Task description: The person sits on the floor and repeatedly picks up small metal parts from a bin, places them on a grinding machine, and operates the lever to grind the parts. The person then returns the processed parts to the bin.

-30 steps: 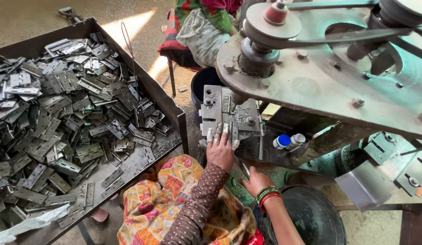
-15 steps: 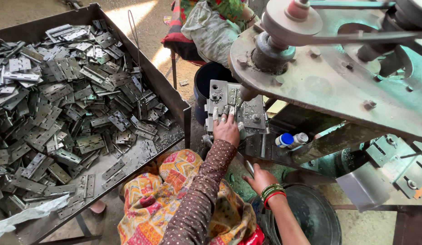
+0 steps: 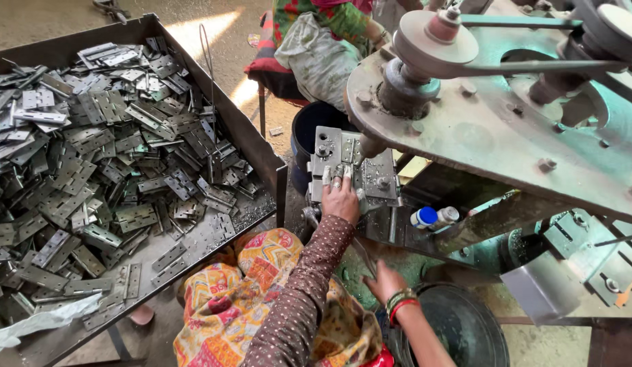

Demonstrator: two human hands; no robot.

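Grey steel hinges (image 3: pixel 105 156) lie heaped in the tray (image 3: pixel 261 153) at our left, filling it from the far corner down to its near edge, where a few plates sit singly on the bare floor of the tray. We look down on our left hand (image 3: pixel 340 198), resting flat on the jig (image 3: pixel 353 166) under the machine, fingers (image 3: pixel 337 178) spread and taped in white at the tips, pressing on a small metal plate at the jig's near edge; it lies on the work rather than closing around it. Our right hand (image 3: pixel 385 280) hangs low beside our lap, loosely curled, just above the rim of a dark bucket (image 3: pixel 465 326); we cannot tell whether it holds anything. Red and green bangles (image 3: pixel 400 302) ring that wrist, and a brown dotted sleeve (image 3: pixel 302 292) covers the left arm. The jig sits between the tray's right corner and the heavy machine plate (image 3: pixel 492 129), which spreads across the upper right with a pulley (image 3: pixel 435 34) and a belt (image 3: pixel 526 66) running over it. A small bottle (image 3: pixel 424 217) with a blue cap lies just beside the jig, on its right. A patterned cloth (image 3: pixel 261 285) in orange and yellow covers our lap. Beyond the jig stands a dark blue drum (image 3: pixel 309 129), and behind it another person (image 3: pixel 322 41) in bright printed clothes sits at the machine's far side.
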